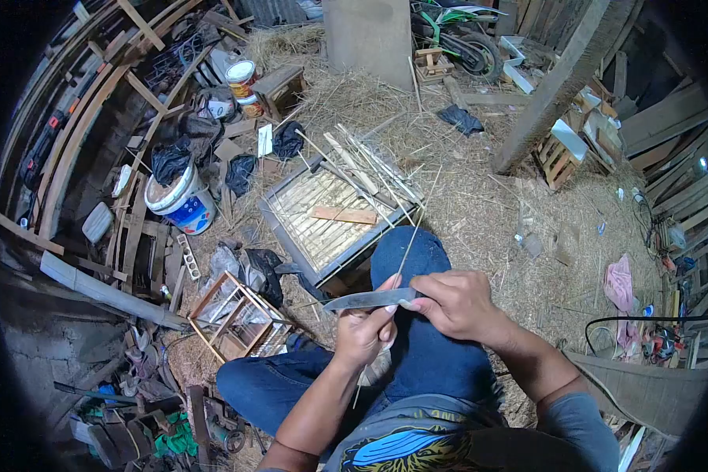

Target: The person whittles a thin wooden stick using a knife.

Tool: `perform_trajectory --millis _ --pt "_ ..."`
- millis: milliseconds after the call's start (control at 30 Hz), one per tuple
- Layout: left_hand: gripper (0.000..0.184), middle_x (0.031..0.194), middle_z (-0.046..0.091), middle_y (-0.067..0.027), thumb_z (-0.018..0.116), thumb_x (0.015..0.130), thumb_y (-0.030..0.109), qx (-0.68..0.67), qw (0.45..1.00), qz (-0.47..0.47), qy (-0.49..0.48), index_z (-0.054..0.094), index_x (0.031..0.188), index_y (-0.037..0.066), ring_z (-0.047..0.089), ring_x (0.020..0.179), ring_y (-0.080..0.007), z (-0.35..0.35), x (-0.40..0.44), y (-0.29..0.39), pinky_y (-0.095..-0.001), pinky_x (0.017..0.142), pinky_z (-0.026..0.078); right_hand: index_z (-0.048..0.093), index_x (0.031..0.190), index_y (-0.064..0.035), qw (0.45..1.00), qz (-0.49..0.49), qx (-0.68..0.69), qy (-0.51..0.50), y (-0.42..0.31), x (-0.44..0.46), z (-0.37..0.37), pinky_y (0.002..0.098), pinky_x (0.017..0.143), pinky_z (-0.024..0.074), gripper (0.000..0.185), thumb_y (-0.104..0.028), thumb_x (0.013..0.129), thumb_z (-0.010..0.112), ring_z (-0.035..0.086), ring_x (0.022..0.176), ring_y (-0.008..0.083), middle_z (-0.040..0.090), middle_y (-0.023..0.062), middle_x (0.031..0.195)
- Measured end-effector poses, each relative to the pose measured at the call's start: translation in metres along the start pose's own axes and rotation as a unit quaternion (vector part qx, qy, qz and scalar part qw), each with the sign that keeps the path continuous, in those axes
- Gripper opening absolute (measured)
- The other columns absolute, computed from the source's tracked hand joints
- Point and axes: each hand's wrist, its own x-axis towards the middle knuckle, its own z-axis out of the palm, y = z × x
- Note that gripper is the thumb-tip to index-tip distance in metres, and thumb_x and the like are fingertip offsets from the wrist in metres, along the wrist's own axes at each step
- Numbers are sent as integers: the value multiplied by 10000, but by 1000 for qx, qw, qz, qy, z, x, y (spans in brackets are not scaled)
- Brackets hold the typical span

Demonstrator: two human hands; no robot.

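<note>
The thin strip (407,252) runs lengthwise away from the person, over the raised knee (411,240), while the knife (366,300) lies nearly square across it, tip toward the left. That crossing sits right between the two hands. The left hand (363,334) is on the near side of the blade, its grip pinching the strip, with the thumb close under the blade. The right hand (456,307) has its grip closed around the knife's handle, just right of the crossing. From the left grip, the strip's longer visible part reaches forward and slightly right, past the slatted surface's (354,256) near corner. Fingers cover the crossing, so whether the edge touches the strip is hard to tell.
</note>
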Motion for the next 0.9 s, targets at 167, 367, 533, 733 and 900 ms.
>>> perform_trajectory --millis 167,367,533,733,900 --pt "370 1104 701 -90 574 977 56 -62 996 -37 -47 565 1334 -42 419 437 -51 0 5 9 -246 416 401 664 876 -157 1000 -1 -9 9 10 4 -1 385 465 466 247 -404 886 662 642 561 256 614 51 646" --pt "396 462 382 35 506 1010 104 -16 999 -28 -34 520 1399 33 308 323 -68 7 -3 15 -242 357 341 700 874 -155 989 115 -43 86 47 6 -12 370 463 467 232 -384 894 662 655 560 244 661 52 680" --pt "453 478 389 24 516 1004 99 -59 996 -56 -42 452 1441 -3 327 338 -74 11 1 15 -246 368 350 686 890 -147 999 26 23 31 8 -2 -5 388 473 466 244 -390 890 665 654 578 265 663 63 703" --pt "446 487 404 17 516 1004 82 -52 995 -64 -63 454 1429 -38 333 344 -78 10 0 18 -246 372 347 668 902 -127 1000 20 5 -14 9 0 -5 385 489 471 235 -362 889 665 655 592 269 647 69 690" --pt "434 453 360 26 472 1021 114 -32 994 -57 -91 450 1437 -9 311 325 -68 7 -9 13 -245 352 340 672 874 -140 990 100 -50 81 36 8 -11 363 455 458 257 -395 906 656 651 555 229 652 56 669"
